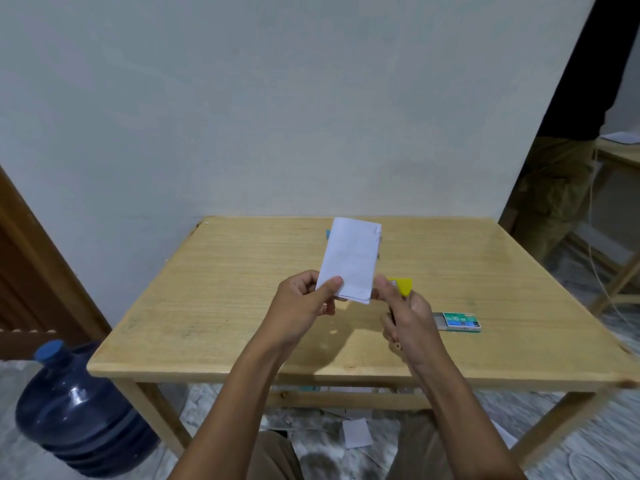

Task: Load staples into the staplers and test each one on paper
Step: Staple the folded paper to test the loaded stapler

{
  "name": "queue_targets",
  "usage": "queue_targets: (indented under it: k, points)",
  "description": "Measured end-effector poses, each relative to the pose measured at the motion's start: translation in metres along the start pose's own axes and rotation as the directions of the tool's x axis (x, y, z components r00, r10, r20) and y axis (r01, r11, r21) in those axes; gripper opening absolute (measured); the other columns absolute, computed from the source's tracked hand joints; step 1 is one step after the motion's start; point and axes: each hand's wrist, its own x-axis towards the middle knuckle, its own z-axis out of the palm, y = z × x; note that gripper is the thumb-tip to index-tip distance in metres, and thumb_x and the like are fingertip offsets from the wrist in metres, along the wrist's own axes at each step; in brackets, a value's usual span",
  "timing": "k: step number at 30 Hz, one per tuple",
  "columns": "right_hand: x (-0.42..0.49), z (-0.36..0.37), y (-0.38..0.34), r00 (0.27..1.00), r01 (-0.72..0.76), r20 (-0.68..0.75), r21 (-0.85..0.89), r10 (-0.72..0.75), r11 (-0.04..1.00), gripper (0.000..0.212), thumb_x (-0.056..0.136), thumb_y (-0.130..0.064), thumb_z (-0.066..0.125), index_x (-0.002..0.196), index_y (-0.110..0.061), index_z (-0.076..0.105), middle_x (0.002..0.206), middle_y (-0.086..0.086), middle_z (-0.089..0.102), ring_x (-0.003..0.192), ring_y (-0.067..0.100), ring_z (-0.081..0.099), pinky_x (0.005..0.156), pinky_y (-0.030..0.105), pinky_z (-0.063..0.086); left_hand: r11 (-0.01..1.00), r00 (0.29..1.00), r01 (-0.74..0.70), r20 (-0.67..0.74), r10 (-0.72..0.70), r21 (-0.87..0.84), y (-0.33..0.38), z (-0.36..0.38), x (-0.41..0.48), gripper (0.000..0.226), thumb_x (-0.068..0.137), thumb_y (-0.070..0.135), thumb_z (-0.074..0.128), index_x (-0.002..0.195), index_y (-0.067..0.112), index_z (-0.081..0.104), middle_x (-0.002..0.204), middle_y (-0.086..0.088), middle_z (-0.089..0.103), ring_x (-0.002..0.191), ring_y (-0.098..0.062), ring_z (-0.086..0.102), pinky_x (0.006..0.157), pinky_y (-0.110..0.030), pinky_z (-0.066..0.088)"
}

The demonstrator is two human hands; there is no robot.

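Above the pale wooden tabletop (225,289), the left hand (304,303) pinches the lower left corner of a folded white paper sheet (351,258) between thumb and curled fingers. The right hand (408,320) has its grip curled round a small yellow plastic stapler (401,285), whose nose sits just beside the paper's lower right corner. A green cardboard staple box (462,321), its tray slid partly out, lies on the tabletop just right of that hand.
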Motion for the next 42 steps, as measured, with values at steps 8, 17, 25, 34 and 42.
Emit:
queue_targets:
  k: [8, 17, 25, 34, 42]
  points:
    - [0.009, -0.008, -0.003, 0.997, 0.057, -0.056, -0.032, -0.058, 0.998, 0.006, 0.084, -0.023, 0.076, 0.084, -0.018, 0.071, 0.063, -0.008, 0.067, 0.053, 0.003, 0.056, 0.061, 0.028, 0.043, 0.996, 0.999, 0.039, 0.031, -0.036, -0.082, -0.001, 0.008, 0.006, 0.021, 0.093, 0.022, 0.066, 0.100, 0.004, 0.074, 0.090, -0.008, 0.076, 0.074, -0.015, 0.062, 0.073, -0.029, 0.053]
    - [0.021, -0.062, -0.023, 0.957, 0.139, -0.225, -0.205, -0.185, 0.969, 0.018, 0.089, -0.029, 0.069, 0.084, -0.012, 0.070, 0.073, 0.008, 0.057, 0.060, 0.008, 0.044, 0.057, 0.027, 0.041, 0.992, 0.988, -0.026, -0.146, 0.043, 0.120, 0.006, 0.079, 0.081, 0.023, 0.090, 0.017, 0.068, 0.112, 0.019, 0.061, 0.079, -0.002, 0.060, 0.055, -0.013, 0.053, 0.065, -0.028, 0.048]
    - [0.055, -0.119, -0.035, 0.943, 0.116, -0.284, -0.218, -0.176, 0.969, 0.027, 0.088, -0.027, 0.070, 0.090, -0.001, 0.065, 0.070, 0.004, 0.050, 0.052, 0.010, 0.031, 0.057, 0.027, 0.032, 0.901, 0.990, -0.053, -0.096, 0.105, 0.430, -0.028, 0.180, 0.182, 0.035, 0.093, 0.013, 0.058, 0.128, 0.014, 0.057, 0.117, -0.009, 0.063, 0.085, -0.022, 0.061, 0.064, -0.021, 0.041]
    - [0.092, -0.148, -0.046, 0.942, 0.083, -0.296, -0.257, -0.160, 0.963, 0.026, 0.089, -0.028, 0.069, 0.094, -0.003, 0.066, 0.048, -0.013, 0.043, 0.041, 0.004, 0.032, 0.053, 0.026, 0.030, 0.346, 0.972, -0.126, 0.046, 0.229, 0.930, -0.061, 0.208, 0.220, 0.033, 0.097, 0.033, 0.046, 0.123, 0.017, 0.057, 0.123, -0.007, 0.050, 0.110, -0.029, 0.051, 0.091, -0.040, 0.041]
    - [0.102, -0.152, -0.045, 0.962, -0.015, -0.266, -0.265, -0.058, 0.964, 0.026, 0.089, -0.021, 0.062, 0.072, -0.008, 0.046, 0.055, -0.002, 0.035, 0.050, 0.013, 0.032, 0.047, 0.025, 0.029, 0.126, 0.918, -0.313, 0.266, 0.293, 0.941, -0.068, 0.212, 0.228, 0.035, 0.098, 0.030, 0.039, 0.106, 0.012, 0.068, 0.113, -0.007, 0.057, 0.100, -0.029, 0.051, 0.077, -0.038, 0.036]
